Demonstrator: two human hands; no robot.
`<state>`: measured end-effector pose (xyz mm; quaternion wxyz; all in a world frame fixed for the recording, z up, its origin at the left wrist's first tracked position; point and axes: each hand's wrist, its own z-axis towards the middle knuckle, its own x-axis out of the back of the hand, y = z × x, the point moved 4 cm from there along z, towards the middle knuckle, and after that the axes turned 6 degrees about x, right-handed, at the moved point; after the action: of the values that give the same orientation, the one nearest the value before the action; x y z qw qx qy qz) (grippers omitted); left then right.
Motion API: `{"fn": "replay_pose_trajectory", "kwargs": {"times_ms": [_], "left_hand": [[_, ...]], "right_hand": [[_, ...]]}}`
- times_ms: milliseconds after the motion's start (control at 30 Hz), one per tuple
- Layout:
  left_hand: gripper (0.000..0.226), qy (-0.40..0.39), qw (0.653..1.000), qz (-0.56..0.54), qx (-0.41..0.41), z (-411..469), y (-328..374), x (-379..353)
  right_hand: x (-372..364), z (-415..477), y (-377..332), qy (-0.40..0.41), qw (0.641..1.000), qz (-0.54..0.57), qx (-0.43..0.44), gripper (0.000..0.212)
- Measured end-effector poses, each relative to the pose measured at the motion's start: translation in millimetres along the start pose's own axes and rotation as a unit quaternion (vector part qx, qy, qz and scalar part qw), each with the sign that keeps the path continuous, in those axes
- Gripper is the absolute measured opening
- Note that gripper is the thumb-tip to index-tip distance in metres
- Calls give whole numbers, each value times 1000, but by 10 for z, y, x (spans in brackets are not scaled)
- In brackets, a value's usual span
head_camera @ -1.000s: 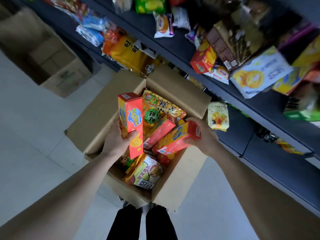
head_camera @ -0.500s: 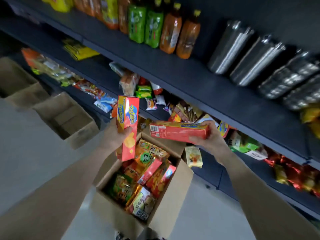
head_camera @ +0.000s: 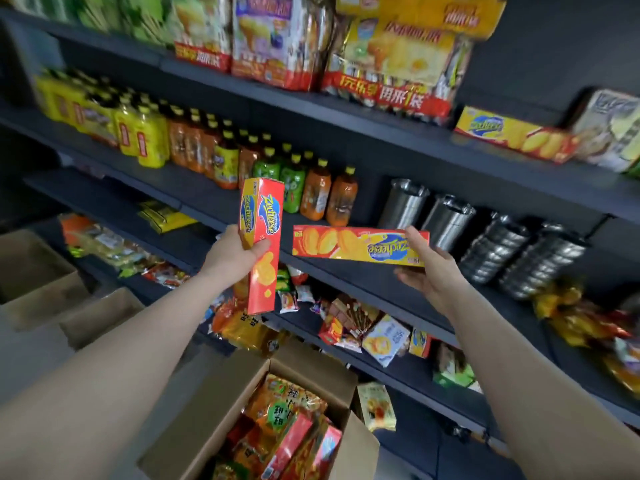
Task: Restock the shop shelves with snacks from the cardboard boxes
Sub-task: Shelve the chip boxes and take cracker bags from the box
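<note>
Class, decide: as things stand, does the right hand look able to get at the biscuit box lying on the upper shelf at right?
Likely to reach it, not grasp it. The shelf box lies at the open shelf front above the right hand with nothing between, but that hand grips a second box.

I see a blue oval logo and golden round crackers printed on the upright red-and-yellow cardboard cracker box [head_camera: 260, 244]. The level red-and-yellow cardboard cracker box [head_camera: 356, 244] bears the same print. The dark blue-grey metal shelves [head_camera: 381, 133] carry orange, green and yellow plastic drink bottles [head_camera: 313, 199] and shiny silver steel cups [head_camera: 405, 206]. The open corrugated cardboard box [head_camera: 214, 427] is plain brown.
</note>
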<state>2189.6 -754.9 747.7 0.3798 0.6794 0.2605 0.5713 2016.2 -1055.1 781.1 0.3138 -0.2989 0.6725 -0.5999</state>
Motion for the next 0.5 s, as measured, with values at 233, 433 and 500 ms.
{"fn": "replay_pose_trajectory", "kwargs": {"times_ms": [233, 433, 500], "left_hand": [[54, -12, 1000, 0, 0, 33, 368, 75], [52, -23, 999, 0, -26, 24, 528, 143], [52, -29, 999, 9, -38, 13, 585, 139]], "right_hand": [[-51, 52, -412, 3, 1000, 1, 15, 114], [-90, -17, -620, -27, 998, 42, 46, 62], [-84, -11, -666, -14, 997, 52, 49, 59]]}}
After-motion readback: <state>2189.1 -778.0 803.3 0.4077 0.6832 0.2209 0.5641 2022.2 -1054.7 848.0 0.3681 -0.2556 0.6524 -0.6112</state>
